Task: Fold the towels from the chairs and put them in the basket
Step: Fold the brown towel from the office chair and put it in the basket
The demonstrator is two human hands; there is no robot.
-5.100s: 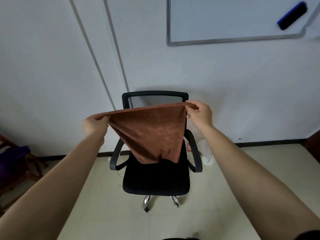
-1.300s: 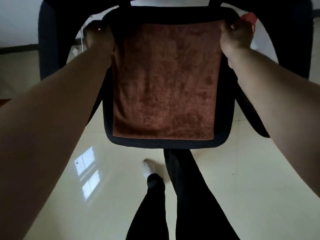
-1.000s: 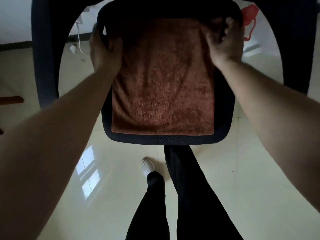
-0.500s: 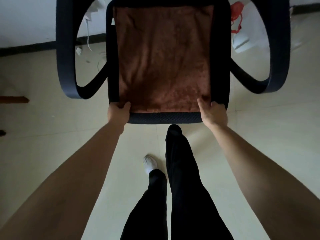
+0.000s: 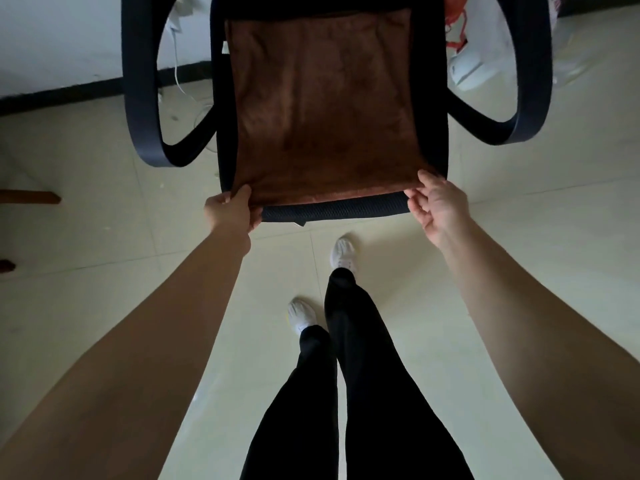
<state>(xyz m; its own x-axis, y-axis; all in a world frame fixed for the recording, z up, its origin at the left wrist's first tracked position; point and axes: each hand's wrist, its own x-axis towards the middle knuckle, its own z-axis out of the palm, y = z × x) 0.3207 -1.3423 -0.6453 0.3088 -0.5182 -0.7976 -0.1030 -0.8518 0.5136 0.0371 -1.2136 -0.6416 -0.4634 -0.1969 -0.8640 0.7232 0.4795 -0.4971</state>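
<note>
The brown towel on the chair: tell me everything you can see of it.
The brown towel is a rust-brown rectangle of plush, velvety-looking cloth with a stitched hem along its near edge. It lies spread flat on the black chair seat, covering most of it. The left hand pinches its near left corner and the right hand holds its near right corner.

The person wears loose black trousers (image 5: 367, 375) that cover both legs full length and reach down over the ankles. The feet are in white trainers: the far shoe (image 5: 343, 252) looks plain white, and the near shoe (image 5: 302, 315) has a small yellow touch on its left edge. The left forearm (image 5: 156, 341) and right forearm (image 5: 519, 323) are bare, unsleeved to the wrists.
</note>
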